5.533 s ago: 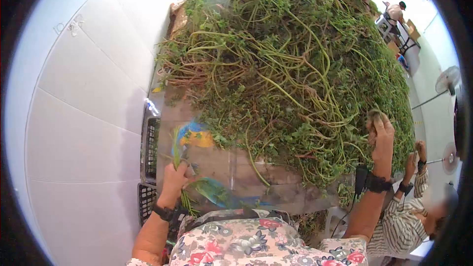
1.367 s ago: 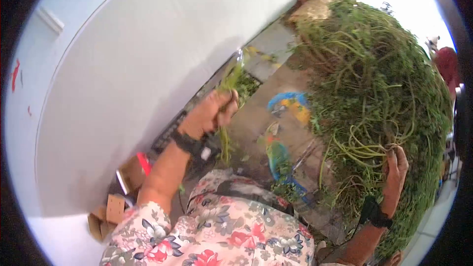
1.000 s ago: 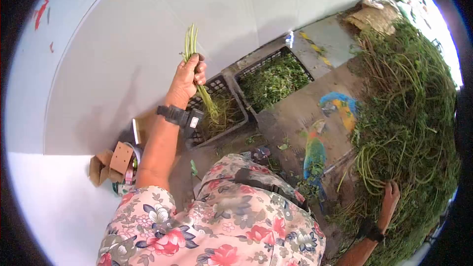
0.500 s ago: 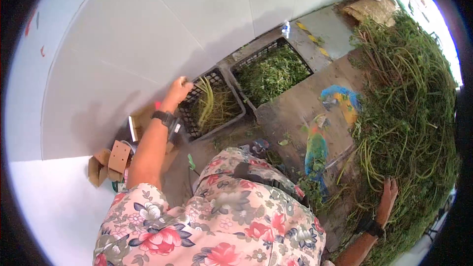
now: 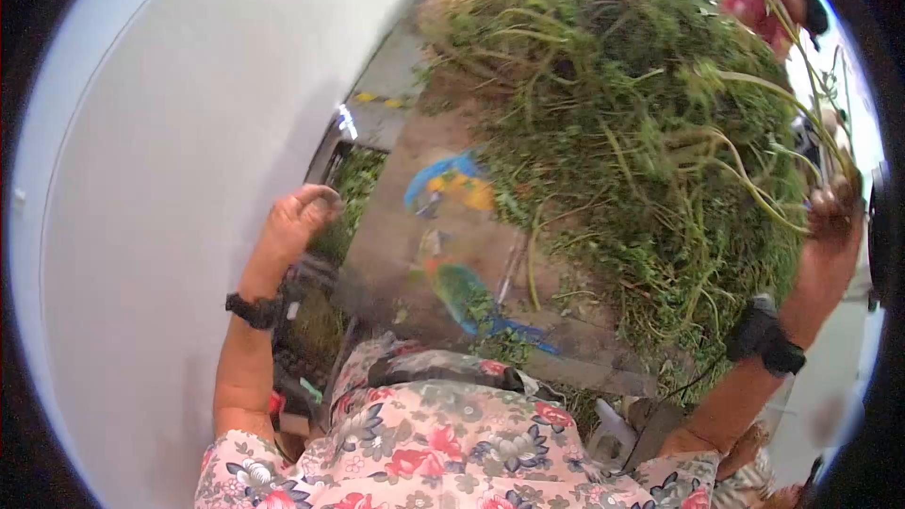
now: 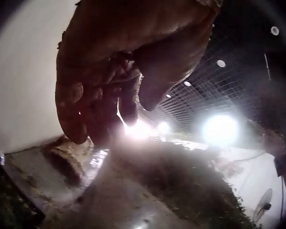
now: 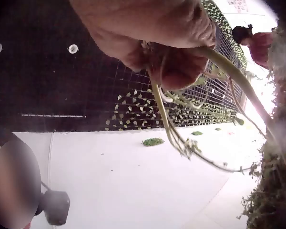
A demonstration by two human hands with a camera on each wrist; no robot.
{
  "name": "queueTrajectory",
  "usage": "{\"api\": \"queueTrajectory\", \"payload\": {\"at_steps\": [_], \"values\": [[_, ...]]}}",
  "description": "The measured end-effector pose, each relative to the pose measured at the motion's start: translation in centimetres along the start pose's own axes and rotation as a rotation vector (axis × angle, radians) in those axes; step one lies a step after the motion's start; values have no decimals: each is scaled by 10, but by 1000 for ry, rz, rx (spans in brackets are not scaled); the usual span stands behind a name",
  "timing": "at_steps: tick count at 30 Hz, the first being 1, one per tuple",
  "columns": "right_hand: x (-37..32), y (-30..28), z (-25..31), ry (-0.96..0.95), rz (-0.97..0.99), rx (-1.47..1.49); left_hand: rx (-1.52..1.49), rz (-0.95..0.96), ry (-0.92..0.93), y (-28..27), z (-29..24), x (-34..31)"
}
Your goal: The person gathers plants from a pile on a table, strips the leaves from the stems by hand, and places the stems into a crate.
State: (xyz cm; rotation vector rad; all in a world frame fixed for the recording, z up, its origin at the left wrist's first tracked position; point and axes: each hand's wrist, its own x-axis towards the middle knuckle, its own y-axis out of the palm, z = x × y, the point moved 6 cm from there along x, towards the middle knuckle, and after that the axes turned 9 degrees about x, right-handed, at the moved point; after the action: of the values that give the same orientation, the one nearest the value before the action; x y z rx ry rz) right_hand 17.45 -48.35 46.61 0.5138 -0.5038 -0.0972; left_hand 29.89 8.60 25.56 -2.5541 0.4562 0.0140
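My right hand point(image 5: 831, 221), raised at the right edge of the heap, grips a few long green stems point(image 5: 775, 87). In the right wrist view the stems point(image 7: 231, 70) pass between its curled fingers and thumb, and some thin leafy shoots dangle from them. A large heap of leafy greens point(image 5: 603, 85) covers most of the table. My left hand point(image 5: 294, 219) hovers near the crates at the table's left side, and nothing shows in it. Its fingers point(image 6: 71, 114) hang loosely bent in the left wrist view.
Parrot pictures point(image 5: 462, 297) mark the bare brown tabletop point(image 5: 382, 259). Beside it, a black crate holds cut greens point(image 5: 363, 174); a second crate point(image 5: 316, 330) stands nearer me. A white wall point(image 5: 170, 179) runs along the left. Another person in red point(image 5: 759, 9) is at the far right.
The left hand let go of its stem bunch over the nearer crate and has come back toward the table. The right hand has lifted stems up from the heap. The head view turned right.
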Motion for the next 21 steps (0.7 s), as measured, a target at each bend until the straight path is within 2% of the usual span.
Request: {"api": "queueTrajectory", "payload": {"at_steps": [1, 2, 4, 5, 6, 7, 8, 9, 10, 11, 13, 14, 17, 20, 21], "values": [[-4, 20, 8, -44, 51, 20, 2, 44, 73, 14, -22, 8], [-19, 0, -1, -171, -198, -16, 74, 74, 115, 29, -48, 11], [-36, 22, -52, -147, -109, -39, 49, 217, 243, 73, -74, 21], [-50, 26, -84, -107, -365, -8, 59, 342, 177, 96, -87, 18], [-67, 31, -111, -73, -411, -338, 75, 464, 103, 118, -100, 12], [-83, 36, -139, -27, -459, -667, 3, 557, 204, 142, -109, 9], [-94, 42, -166, 87, -433, -620, -70, 652, 296, 164, -114, 5], [-106, 49, -194, 201, -409, -579, -98, 726, 282, 182, -118, 3], [-119, 57, -222, 328, -524, 213, -128, 800, 257, 199, -121, -2], [-128, 65, -230, 403, -458, 30, -158, 875, 232, 211, -121, -9], [-141, 77, -243, 546, -300, -326, -345, 941, -55, 223, -110, -15], [-149, 78, -249, 600, -257, -353, -435, 960, -201, 226, -103, -18], [-167, 78, -266, 518, -176, -320, -790, 1061, -543, 245, -71, -20], [-178, 79, -281, 592, -163, -332, -1030, 928, -665, 241, -83, -14], [-177, 82, -284, 603, -161, -340, -1027, 862, -662, 241, -80, -9]]}}
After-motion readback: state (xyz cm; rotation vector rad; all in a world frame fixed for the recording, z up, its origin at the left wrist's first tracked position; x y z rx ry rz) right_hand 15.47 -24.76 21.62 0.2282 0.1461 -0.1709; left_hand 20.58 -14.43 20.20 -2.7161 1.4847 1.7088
